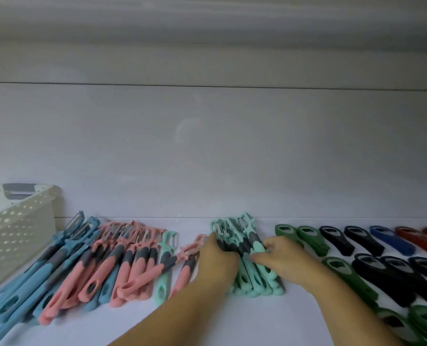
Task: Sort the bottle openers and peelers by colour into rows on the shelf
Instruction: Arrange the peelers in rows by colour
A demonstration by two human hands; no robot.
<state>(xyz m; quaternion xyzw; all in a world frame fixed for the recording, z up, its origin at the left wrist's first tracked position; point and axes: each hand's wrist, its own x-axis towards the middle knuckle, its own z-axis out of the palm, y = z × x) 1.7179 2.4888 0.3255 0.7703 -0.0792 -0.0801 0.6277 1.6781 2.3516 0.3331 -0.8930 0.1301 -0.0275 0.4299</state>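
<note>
While the left hand [217,255] and right hand [282,253] are gripping the mint peelers [234,227] by both side edges with curled fingers, bare shelf [257,318] is lying open in front, with pink peelers [132,265] and green openers [312,240] flanking.

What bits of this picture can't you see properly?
Head view, basket: its wall hides what's inside.
Mint peelers: the left hand and right hand cover their middles.
Red bottle openers: cut off by the right edge.
Nearest green bottle openers: blurred, cut off at the corner.
</note>
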